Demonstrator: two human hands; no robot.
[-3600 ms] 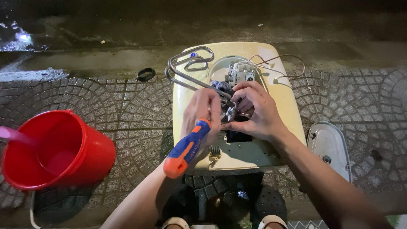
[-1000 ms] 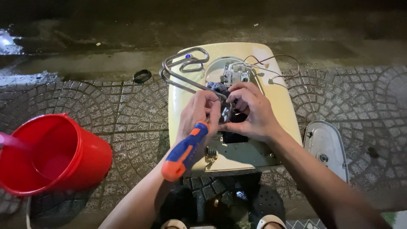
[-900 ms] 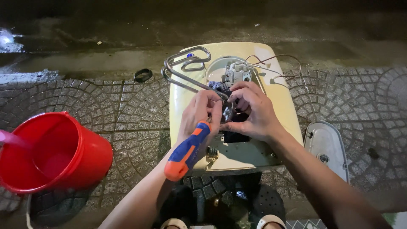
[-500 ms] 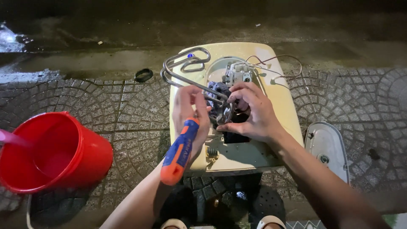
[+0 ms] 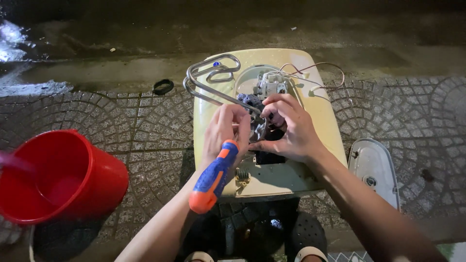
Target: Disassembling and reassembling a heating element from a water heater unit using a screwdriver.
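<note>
Hands over heater (image 5: 310, 174) | left hand (image 5: 225, 128) grips screwdriver (image 5: 212, 177), handle toward 7 o'clock | right hand (image 5: 289, 128) fingers pinch part, steadying it | bucket (image 5: 104, 179) at 9 o'clock.

A red bucket (image 5: 58, 179), a black rubber ring (image 5: 163, 87) and a white cover (image 5: 374, 170) lie on wet paving (image 5: 121, 126).

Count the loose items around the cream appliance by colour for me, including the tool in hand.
Red: 1, the round red plastic bucket.
Blue and orange: 1, the blue-and-orange-handled screwdriver, held in the left hand.
Black: 1, the small black rubber ring on the paving.
White-grey: 1, the oval white-grey plastic cover.
Silver: 1, the bent silver metal heating coil.
Total: 5
</note>
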